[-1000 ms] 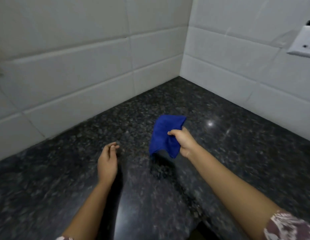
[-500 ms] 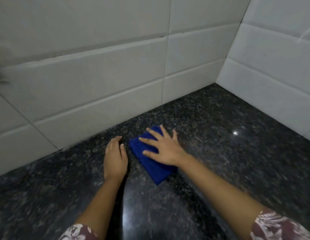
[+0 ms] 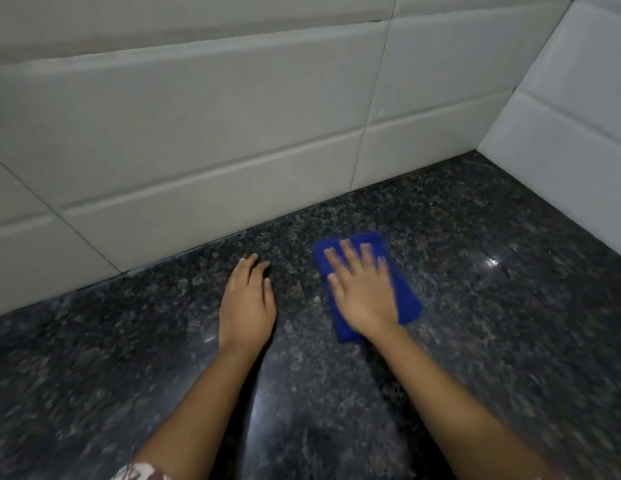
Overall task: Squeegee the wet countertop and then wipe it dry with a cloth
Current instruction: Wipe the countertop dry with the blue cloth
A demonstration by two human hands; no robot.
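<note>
At the near edge, a scrap of patterned maroon-and-cream sleeve shows at the left forearm. Both bare forearms reach out over the dark speckled granite countertop, a polished stone slab flecked grey and black, with a glossy streak running between the arms and a small bright glint far to the right.

The left hand lies palm down on the bare stone, its fingers extended and held close together, gripping nothing. To its right, apart from it, the right hand lies flat on the folded blue cloth, a soft, roughly rectangular pad set at a slant on the counter. The hand's fingers are spread open and pressed onto the fabric rather than curled around it. The cloth sits beneath palm and fingers; blue shows beyond the fingertips on the far side, along the right side of the hand, and at the near corner beside the wrist. The hand and the cloth's edges are slightly blurred.

Beyond them, the counter meets a wall of large glossy white rectangular tiles with thin grout lines. A second tiled wall joins at the far right corner.
</note>
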